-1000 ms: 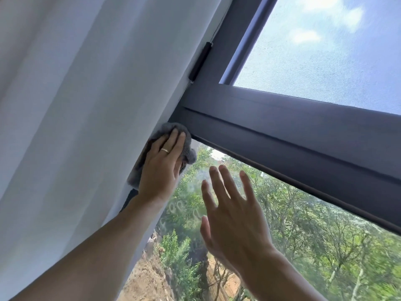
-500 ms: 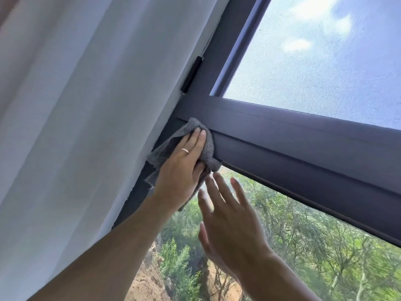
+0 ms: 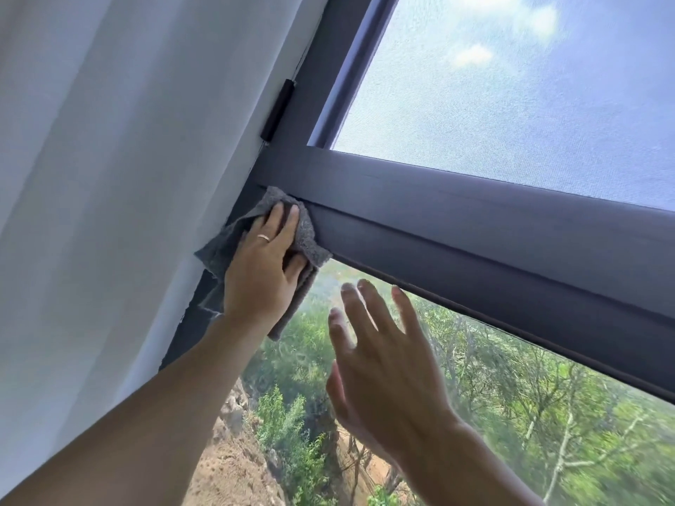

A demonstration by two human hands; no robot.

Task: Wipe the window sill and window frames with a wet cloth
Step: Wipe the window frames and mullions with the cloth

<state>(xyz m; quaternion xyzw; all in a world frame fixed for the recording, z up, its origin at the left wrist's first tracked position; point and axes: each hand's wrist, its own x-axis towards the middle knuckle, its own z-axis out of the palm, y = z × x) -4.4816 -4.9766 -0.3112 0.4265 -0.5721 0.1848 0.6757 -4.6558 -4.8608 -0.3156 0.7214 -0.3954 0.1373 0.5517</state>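
A: Left hand (image 3: pixel 261 266)?
B: Flat on the grey cloth (image 3: pixel 307 237), pressing it against the dark window frame (image 3: pixel 475 228). Fingers mostly straight, thumb tucked in under the cloth's lower fold, so it has hold of it. Ring (image 3: pixel 263 237) on one finger.

A: Where on the frame?
B: At the frame's corner, where the horizontal bar meets the upright. Cloth covers the bar's left end, top edge right at the groove along the bar, the rest hanging down below the bar over the glass pane (image 3: pixel 511 414).

A: Right hand (image 3: pixel 383 359)?
B: Open, fingers spread and straight, nothing in it. Just below the frame's bar, over the lower pane. Fingertips close to the bar's bottom edge; touching the glass or not, can't tell.

A: Anything else?
B: White curtain (image 3: pixel 109 177) left of the frame, draped over the upright's edge. Black hinge (image 3: pixel 277 111) on the upright above the cloth. Mesh screen (image 3: pixel 511 96) above the bar, sky behind it. Trees and bare ground through the lower pane.
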